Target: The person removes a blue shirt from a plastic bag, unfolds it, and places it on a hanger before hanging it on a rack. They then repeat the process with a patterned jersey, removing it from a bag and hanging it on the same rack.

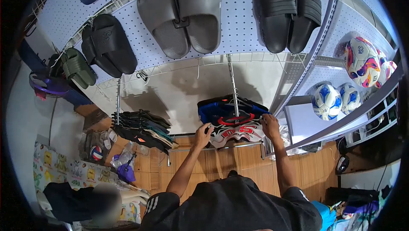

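Note:
A white jersey [228, 137] with red and black markings hangs at the front of a row of garments [208, 111] on a metal rail [234, 84]. My left hand [203, 137] is closed at the jersey's left shoulder, its fingers bent in at the edge. On the opposite shoulder, my right hand [270, 127] pinches the cloth between thumb and fingers. Blue and dark garments hang close behind the jersey, partly covered by it. The hanger inside the collar shows only in part.
Slide sandals [179, 18] hang on the pegboard [236, 26] above. Dark folded garments [142, 129] hang on a second rail at left. Soccer balls [327, 102] rest on shelves at right. A person in dark clothing [76, 201] is at lower left, near boxes [113, 148].

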`<state>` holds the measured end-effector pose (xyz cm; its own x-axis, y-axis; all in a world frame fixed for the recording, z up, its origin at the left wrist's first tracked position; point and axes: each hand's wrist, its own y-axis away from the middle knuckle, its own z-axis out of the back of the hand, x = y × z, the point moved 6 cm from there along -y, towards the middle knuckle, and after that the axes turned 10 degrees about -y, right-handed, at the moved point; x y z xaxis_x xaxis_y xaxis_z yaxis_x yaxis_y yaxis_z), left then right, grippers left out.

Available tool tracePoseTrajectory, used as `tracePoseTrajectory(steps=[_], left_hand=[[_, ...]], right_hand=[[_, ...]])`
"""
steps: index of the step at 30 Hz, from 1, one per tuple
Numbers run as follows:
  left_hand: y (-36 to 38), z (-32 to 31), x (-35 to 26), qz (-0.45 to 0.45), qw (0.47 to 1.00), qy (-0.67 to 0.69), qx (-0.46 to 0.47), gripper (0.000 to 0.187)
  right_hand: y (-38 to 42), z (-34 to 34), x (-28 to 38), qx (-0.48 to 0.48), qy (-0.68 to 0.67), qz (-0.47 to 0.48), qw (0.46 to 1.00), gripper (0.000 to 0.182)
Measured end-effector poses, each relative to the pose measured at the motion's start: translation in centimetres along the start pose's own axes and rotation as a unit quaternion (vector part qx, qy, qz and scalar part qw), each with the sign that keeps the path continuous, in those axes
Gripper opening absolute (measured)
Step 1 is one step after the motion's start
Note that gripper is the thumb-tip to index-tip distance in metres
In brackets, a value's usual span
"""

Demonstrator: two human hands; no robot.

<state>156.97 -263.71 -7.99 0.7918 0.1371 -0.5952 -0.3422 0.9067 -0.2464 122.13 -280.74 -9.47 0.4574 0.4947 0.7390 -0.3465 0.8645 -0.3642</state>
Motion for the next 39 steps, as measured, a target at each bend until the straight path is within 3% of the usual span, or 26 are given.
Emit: tracePoseTrajectory(steps=[1,2,4,5,6,7,9,10,12,13,14,15,16,17,18,23,27,30,32,34,35,36,37,39], left_hand=[[-0.3,0.0,0.5,0.025,0.999,0.010,0.035,0.046],[-0.3,0.2,0.3,0.014,1.000,-0.015,0.013,0.048],[-0.4,0.1,1.2,-0.008,0.997,-0.064,-0.033,0.055],[-0.2,-0.3,2.2,0.009,0.996,-0.089,-0.017,0.074],[0.3,-0.4,3.2,0.009,0.993,-0.106,-0.042,0.079],[1.2,-0.6,4.3,0.008,0.990,-0.123,-0.067,0.083],[3.5,-1.1,7.2,0.028,0.986,-0.144,-0.084,0.089],[5.2,-1.6,9.0,0.071,0.992,-0.098,-0.041,0.087],[10.2,-3.4,14.6,0.182,0.978,-0.064,0.080,0.084],[13.8,-5.0,19.1,0.247,0.953,-0.078,0.158,0.084],[17.8,-7.2,24.5,0.270,0.925,-0.047,0.263,0.079],[22.3,-4.5,22.6,0.434,0.851,0.003,0.296,0.070],[26.4,-4.6,25.5,0.499,0.805,-0.073,0.312,0.057],[30.2,-3.8,27.1,0.556,0.755,-0.118,0.326,0.055],[32.9,-3.3,28.3,0.549,0.751,-0.112,0.350,0.054],[38.9,0.7,30.9,0.484,0.761,-0.061,0.429,0.045],[38.2,3.1,34.0,0.424,0.779,-0.050,0.459,0.039],[35.7,4.1,36.1,0.376,0.799,-0.049,0.466,0.036],[32.8,4.1,36.8,0.295,0.826,-0.066,0.475,0.035],[29.7,3.6,35.8,0.056,0.857,-0.146,0.491,0.034],[28.6,3.5,35.0,-0.017,0.861,-0.168,0.481,0.034],[27.8,3.4,34.7,0.008,0.867,-0.155,0.473,0.035],[28.2,3.9,34.7,0.296,0.854,-0.043,0.425,0.035],[28.4,3.1,33.0,0.284,0.854,0.000,0.437,0.033]], right_hand=[[0.2,-0.4,0.0,-0.015,-0.013,0.007,1.000,0.024],[0.5,-0.4,-0.3,-0.031,-0.025,0.015,0.999,0.024],[1.4,-0.1,0.3,-0.071,-0.016,0.014,0.997,0.040],[2.2,0.4,1.0,-0.110,-0.010,0.029,0.993,0.045],[3.3,1.1,1.7,-0.149,-0.004,0.044,0.988,0.051],[4.9,0.1,-0.4,-0.130,0.017,0.006,0.991,0.062],[10.0,-2.3,-4.1,-0.155,0.006,-0.013,0.988,0.058],[13.3,-3.9,-6.3,-0.168,0.001,-0.023,0.985,0.056],[22.1,-9.6,-13.4,-0.111,0.061,-0.159,0.979,0.049],[26.2,-9.8,-12.9,-0.043,0.000,-0.256,0.966,0.043],[31.7,-12.2,-15.1,-0.029,0.033,-0.205,0.978,0.042],[41.4,-17.0,-19.6,-0.012,-0.100,-0.439,0.893,0.046],[49.4,-20.1,-21.8,0.151,-0.096,-0.595,0.784,0.046],[54.9,-19.6,-18.8,0.188,-0.108,-0.673,0.707,0.044],[58.2,-18.1,-15.1,0.169,-0.127,-0.722,0.659,0.041],[67.7,-15.4,0.9,-0.008,-0.213,-0.831,0.514,0.031],[71.0,-17.9,11.0,-0.161,-0.267,-0.835,0.453,0.023],[71.2,-22.0,15.1,-0.210,-0.297,-0.803,0.472,0.017],[71.7,-26.2,13.7,-0.205,-0.313,-0.754,0.539,0.027],[73.8,-31.2,10.9,-0.247,-0.216,-0.698,0.636,0.040],[73.6,-31.4,12.7,-0.215,-0.170,-0.700,0.659,0.041],[72.3,-30.8,14.4,-0.183,-0.124,-0.698,0.681,0.042],[71.7,-30.5,16.0,-0.150,-0.078,-0.694,0.700,0.043],[74.1,-31.1,18.4,-0.155,-0.103,-0.719,0.670,0.041]])
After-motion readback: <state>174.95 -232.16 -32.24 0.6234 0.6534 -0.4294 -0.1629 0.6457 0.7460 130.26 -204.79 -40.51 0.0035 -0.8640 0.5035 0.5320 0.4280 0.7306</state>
